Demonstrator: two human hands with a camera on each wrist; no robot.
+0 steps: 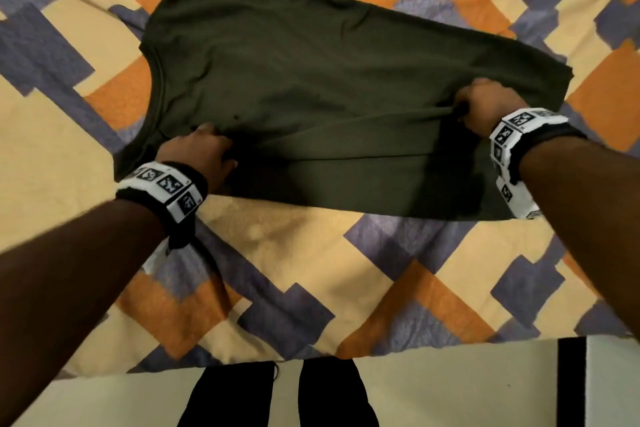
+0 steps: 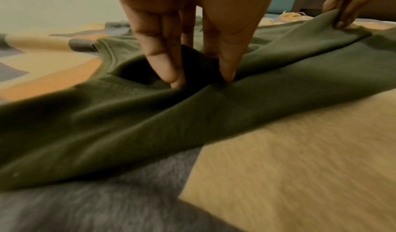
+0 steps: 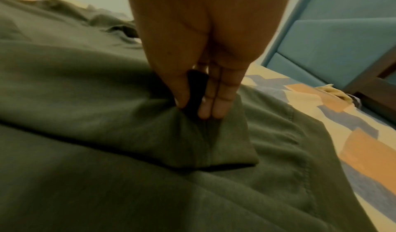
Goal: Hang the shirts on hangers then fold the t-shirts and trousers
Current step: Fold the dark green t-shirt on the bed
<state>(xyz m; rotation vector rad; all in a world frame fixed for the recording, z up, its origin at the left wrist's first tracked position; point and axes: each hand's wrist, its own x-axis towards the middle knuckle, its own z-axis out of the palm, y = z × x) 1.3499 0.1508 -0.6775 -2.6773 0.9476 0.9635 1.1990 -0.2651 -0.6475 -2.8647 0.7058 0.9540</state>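
Observation:
A dark olive t-shirt (image 1: pixel 311 80) lies spread across the patterned bedspread (image 1: pixel 311 270), neck opening to the left, hem to the right. My left hand (image 1: pixel 204 149) pinches a ridge of its cloth close to the collar. In the left wrist view the left hand (image 2: pixel 201 81) has thumb and fingers pressed into the olive t-shirt (image 2: pixel 150 117). My right hand (image 1: pixel 481 104) pinches the same ridge near the hem. In the right wrist view the right hand (image 3: pixel 193 108) grips a raised peak of the t-shirt (image 3: pixel 85 117). The near part of the shirt is folded under along this lifted line.
The bedspread of orange, cream and purple blocks covers the bed up to its near edge (image 1: pixel 381 354). My dark trouser legs (image 1: pixel 277 395) stand on the pale floor below. A teal padded headboard with a dark wooden frame (image 3: pixel 342 49) rises at the right.

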